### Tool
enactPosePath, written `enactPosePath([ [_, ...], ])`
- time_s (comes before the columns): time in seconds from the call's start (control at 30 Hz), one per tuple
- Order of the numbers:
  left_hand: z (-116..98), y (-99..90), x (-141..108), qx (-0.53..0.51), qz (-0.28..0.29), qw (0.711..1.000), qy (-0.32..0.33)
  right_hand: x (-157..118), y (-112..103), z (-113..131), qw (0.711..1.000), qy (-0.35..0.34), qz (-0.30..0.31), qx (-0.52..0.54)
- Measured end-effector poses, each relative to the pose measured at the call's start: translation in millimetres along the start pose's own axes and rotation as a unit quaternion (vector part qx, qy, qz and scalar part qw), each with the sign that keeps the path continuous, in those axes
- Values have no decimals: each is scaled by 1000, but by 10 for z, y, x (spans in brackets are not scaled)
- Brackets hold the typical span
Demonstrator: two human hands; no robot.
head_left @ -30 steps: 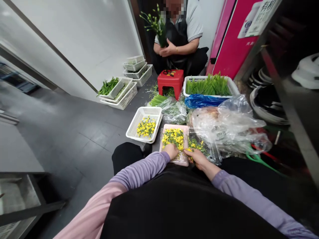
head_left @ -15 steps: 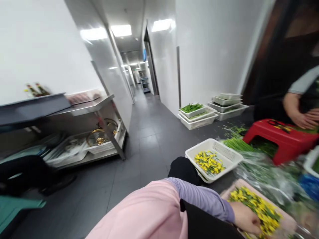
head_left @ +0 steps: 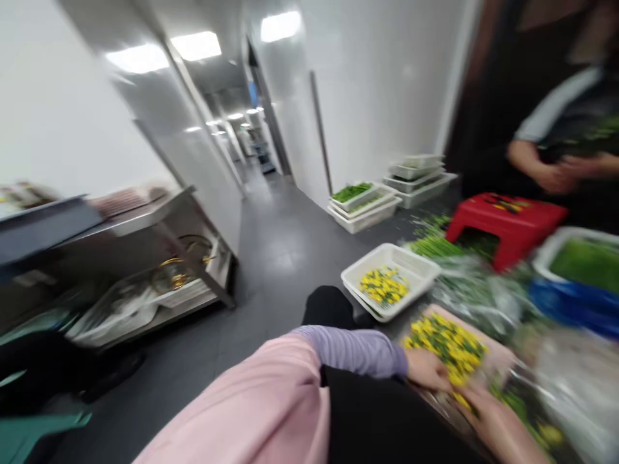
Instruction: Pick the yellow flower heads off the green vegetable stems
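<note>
Yellow flowers with green stems (head_left: 447, 341) lie heaped on a pink tray (head_left: 498, 354) at my right side. My left hand (head_left: 428, 369), in a purple sleeve, is at the near edge of the heap with its fingers curled on some flowers. Close against it, my right hand (head_left: 483, 409) reaches in from the lower right, fingers pressed together and blurred. A few yellow blooms show between the two hands; what the right fingers hold is hidden. Beyond the tray a white basket (head_left: 420, 267) contains more loose yellow flowers (head_left: 384, 285).
A red stool (head_left: 507, 219) stands beyond plastic-wrapped greens (head_left: 483, 290). Another person's hands (head_left: 561, 174) are behind it. White baskets (head_left: 370, 219) of greens sit along the wall. At left is a metal shelf table (head_left: 164, 216); a blue bag (head_left: 570, 306) lies right.
The view has shifted, so the surroundings appear further left and higher. My right hand now shows beside my left at the flowers. The other person's hands have lifted from the red stool.
</note>
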State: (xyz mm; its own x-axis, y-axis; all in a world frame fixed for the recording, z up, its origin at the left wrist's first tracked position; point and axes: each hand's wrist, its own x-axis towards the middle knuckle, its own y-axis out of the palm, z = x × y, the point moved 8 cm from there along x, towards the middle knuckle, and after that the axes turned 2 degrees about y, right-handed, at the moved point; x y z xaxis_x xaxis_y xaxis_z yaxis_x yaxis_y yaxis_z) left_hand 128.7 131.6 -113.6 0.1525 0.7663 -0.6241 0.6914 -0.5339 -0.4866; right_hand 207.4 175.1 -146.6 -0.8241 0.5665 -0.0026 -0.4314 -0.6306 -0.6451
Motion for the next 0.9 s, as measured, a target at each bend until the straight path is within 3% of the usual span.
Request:
enactPosePath([
  [0.1, 91, 16, 47, -122, -21, 992, -22, -22, -241, 286, 997, 53, -33, 44],
  [0.17, 182, -13, 181, -153, -35, 988, 0, 47, -433, 292, 986, 100, -81, 103],
  [0.23, 326, -8, 327, -107, -36, 994, 1, 48, -638, 139, 961, 169, -150, 158],
  [0.3, 494, -80, 422, -17, -92, 995, -25, -38, -775, -73, 923, 241, -196, 225],
  [0.37, 628, -167, 481, 46, -150, 985, -67, -105, -813, -249, 891, 282, -197, 298],
  [0.43, 692, -216, 572, 66, -171, 978, -101, -108, -798, -365, 876, 295, -180, 337],
  [0.53, 660, -255, 790, 92, -168, 973, -128, -49, -779, -423, 895, 290, -173, 290],
  [0.7, 614, -244, 1038, 129, -148, 966, -170, 14, -770, -312, 934, 256, -177, 176],
  [0.9, 680, -243, 975, 107, -181, 957, -202, -31, -767, -321, 920, 269, -184, 217],
])
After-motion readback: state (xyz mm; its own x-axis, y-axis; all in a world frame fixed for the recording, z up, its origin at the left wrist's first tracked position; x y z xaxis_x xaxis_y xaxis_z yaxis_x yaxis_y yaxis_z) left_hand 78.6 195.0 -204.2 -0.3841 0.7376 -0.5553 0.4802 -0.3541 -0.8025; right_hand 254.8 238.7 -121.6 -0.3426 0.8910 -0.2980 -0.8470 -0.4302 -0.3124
